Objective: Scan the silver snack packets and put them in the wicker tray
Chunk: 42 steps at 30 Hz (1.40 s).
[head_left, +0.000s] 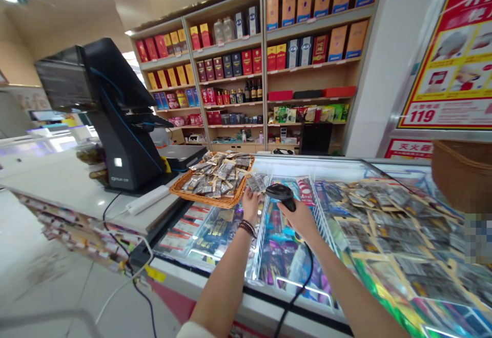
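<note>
My left hand (251,205), with a beaded bracelet on the wrist, is closed on a small clear snack packet (257,181) beside the basket's right edge. In my right hand (302,217) is a black barcode scanner (280,192), gripped by its handle, its head turned toward the packet. A black cable hangs from the scanner past the counter edge. To the left, an orange wicker basket (230,203) holds many similar packets. Both hands are above the glass top of a chest freezer (269,158) with packaged goods inside.
A black checkout terminal (119,163) stands on the white counter (57,174) at left, with a white power strip (148,200) near it. More packets (388,220) are spread at right. Shelves (264,35) of boxed bottles line the back wall. A brown bin-like object (461,174) sits far right.
</note>
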### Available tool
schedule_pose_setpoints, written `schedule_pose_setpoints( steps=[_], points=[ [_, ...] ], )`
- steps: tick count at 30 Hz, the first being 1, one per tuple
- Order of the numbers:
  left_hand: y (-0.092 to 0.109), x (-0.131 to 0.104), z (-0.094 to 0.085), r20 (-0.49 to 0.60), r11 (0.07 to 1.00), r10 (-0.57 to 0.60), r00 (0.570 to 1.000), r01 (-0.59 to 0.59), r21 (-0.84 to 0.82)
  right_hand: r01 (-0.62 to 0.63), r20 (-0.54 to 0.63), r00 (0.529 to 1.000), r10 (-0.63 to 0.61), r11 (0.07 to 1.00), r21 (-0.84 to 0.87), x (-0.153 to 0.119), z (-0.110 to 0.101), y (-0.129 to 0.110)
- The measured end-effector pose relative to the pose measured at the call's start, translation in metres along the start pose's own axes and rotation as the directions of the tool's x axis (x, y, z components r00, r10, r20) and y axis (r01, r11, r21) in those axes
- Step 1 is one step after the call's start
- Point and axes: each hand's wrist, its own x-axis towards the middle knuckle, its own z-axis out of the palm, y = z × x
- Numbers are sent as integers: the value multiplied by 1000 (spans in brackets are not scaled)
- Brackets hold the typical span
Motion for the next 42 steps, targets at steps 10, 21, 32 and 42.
schedule_pose_setpoints(
  steps=[10, 21, 32, 42],
  points=[
    [-1, 1, 1, -36, 1000, 6, 999, -5, 24, 25, 0, 1000, -25, 1000, -3, -1, -2, -2],
    [7, -8, 3, -31, 994, 68, 997, -65, 87, -1, 13, 1000, 1, 1000, 27, -2, -5, -5],
    [-8, -19, 74, 66, 994, -96, 993, 92, 52, -21, -171, 982, 79, 947, 320, 2, -106, 14],
    [-47, -87, 236, 444, 979, -194, 875, 201, 32, -32, -463, 872, 158, 963, 267, -39, -238, 47]
  ],
)
